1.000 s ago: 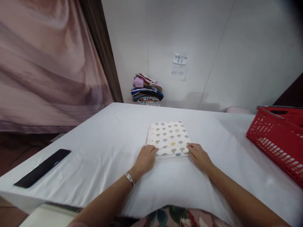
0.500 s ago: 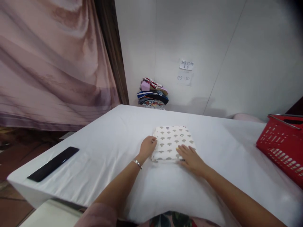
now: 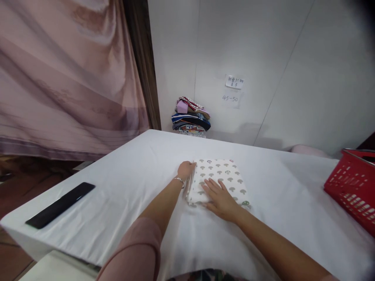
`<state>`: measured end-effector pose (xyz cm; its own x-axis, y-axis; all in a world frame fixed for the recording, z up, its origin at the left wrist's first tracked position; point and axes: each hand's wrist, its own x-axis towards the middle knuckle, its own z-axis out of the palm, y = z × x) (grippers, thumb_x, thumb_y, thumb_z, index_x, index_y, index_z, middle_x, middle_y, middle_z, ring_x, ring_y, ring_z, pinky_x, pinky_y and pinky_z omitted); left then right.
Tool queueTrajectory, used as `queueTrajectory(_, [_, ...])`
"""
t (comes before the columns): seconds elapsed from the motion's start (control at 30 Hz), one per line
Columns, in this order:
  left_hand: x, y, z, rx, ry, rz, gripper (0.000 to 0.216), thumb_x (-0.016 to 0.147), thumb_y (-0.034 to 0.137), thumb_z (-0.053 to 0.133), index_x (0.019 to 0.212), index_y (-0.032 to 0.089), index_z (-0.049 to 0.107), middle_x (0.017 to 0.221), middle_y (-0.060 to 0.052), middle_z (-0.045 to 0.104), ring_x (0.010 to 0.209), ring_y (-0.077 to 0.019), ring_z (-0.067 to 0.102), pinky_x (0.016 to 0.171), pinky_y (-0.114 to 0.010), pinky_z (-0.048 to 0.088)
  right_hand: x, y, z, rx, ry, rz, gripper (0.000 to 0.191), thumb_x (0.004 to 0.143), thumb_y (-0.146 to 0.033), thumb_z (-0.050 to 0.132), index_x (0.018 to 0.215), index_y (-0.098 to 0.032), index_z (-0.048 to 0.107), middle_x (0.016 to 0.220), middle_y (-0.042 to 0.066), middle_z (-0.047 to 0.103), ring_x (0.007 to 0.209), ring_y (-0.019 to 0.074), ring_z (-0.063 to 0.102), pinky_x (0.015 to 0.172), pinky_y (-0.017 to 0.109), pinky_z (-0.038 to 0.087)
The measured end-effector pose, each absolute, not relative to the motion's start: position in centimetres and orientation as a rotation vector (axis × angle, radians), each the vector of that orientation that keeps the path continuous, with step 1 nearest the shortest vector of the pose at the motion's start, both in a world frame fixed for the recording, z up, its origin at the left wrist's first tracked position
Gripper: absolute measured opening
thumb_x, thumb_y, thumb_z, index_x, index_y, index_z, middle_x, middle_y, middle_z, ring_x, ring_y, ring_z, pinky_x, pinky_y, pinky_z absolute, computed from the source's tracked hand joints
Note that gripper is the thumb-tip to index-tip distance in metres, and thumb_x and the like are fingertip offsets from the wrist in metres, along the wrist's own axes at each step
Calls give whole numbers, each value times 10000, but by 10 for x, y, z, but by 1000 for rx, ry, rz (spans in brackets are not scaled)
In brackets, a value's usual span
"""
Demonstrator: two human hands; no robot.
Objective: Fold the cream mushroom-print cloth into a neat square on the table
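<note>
Left hand (image 3: 185, 170) farther up cloth (image 3: 219, 172)

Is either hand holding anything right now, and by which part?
The left hand is at the far-left corner of the folded mushroom-print cloth; whether it grips cannot be told. The right hand rests on its top, with no grip visible.

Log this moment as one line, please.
left hand: at folded cloth's left edge | right hand: flat on top, fingers spread | red basket: far right

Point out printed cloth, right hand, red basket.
Printed cloth (image 3: 231, 174): head view, top face.
Right hand (image 3: 221, 200): head view, back of hand.
Red basket (image 3: 353, 183): head view, slotted side wall.
</note>
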<state>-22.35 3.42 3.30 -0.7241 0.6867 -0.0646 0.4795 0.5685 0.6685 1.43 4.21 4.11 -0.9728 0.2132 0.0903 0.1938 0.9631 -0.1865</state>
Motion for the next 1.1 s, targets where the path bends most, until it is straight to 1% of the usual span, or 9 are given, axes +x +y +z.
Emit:
queueTrajectory(0.13, [-226, 45, 28, 926, 2472, 890, 386, 756, 526, 550, 748, 156, 660, 833, -99, 698, 773, -196, 630, 600, -239, 379, -15, 30, 28, -193, -3040, 304, 617, 908, -528, 371, 1435, -222, 276, 1508, 82, 236, 1395, 257, 127, 1115, 512, 83])
queueTrajectory(0.23, [-229, 54, 24, 899, 2453, 914, 319, 738, 459, 588, 715, 147, 653, 786, -84, 693, 729, -178, 626, 574, -228, 376, -21, 25, 13, -169, -3024, 271, 623, 902, -497, 407, 1438, -213, 263, 1496, 95, 264, 1382, 268, 168, 1105, 517, 112])
queueTrajectory(0.33, [-234, 64, 21, 865, 2455, 987, 259, 763, 387, 560, 733, 147, 653, 767, -67, 684, 707, -159, 615, 564, -224, 376, -18, 23, 6, -175, -2999, 254, 624, 906, -487, 405, 1440, -201, 253, 1499, 102, 255, 1381, 271, 170, 1103, 510, 134])
queueTrajectory(0.43, [-238, 71, 17, 828, 2456, 1057, 265, 784, 382, 528, 753, 151, 654, 766, -59, 681, 703, -153, 609, 576, -229, 383, -15, 23, 6, -167, -2995, 254, 621, 902, -486, 413, 1437, -210, 259, 1503, 99, 246, 1381, 275, 173, 1102, 509, 145])
queueTrajectory(0.63, [-242, 74, 3, 766, 2424, 1108, 224, 763, 351, 552, 707, 160, 655, 757, -69, 691, 693, -161, 618, 578, -234, 401, -16, 22, 8, -157, -2988, 269, 612, 899, -456, 432, 1436, -220, 258, 1497, 85, 267, 1379, 269, 179, 1103, 502, 158])
queueTrajectory(0.8, [-247, 75, 2, 791, 2383, 1144, 222, 753, 372, 579, 770, 175, 679, 799, -44, 705, 755, -153, 629, 612, -211, 426, -16, 21, 9, -149, -2973, 293, 591, 903, -454, 426, 1431, -242, 265, 1493, 79, 276, 1375, 271, 188, 1100, 509, 157])
queueTrajectory(0.93, [-248, 76, 3, 777, 2405, 1169, 283, 792, 387, 521, 893, 177, 682, 871, -41, 707, 793, -144, 624, 646, -208, 429, -15, 19, 10, -141, -2973, 284, 543, 913, -429, 410, 1417, -266, 289, 1497, 69, 267, 1376, 285, 172, 1092, 528, 154])
queueTrajectory(1.0, [-249, 77, 2, 764, 2422, 1143, 270, 781, 375, 525, 847, 171, 689, 830, -51, 706, 772, -155, 623, 647, -226, 426, -15, 19, 10, -139, -2971, 284, 519, 919, -417, 399, 1408, -269, 307, 1491, 66, 280, 1375, 288, 173, 1089, 532, 158])
queueTrajectory(1.1, [-252, 79, 1, 767, 2429, 1089, 215, 739, 355, 570, 715, 171, 680, 766, -60, 696, 748, -169, 620, 649, -246, 419, -15, 19, 11, -134, -2966, 274, 499, 919, -396, 403, 1396, -272, 328, 1484, 69, 294, 1371, 284, 188, 1085, 531, 169])
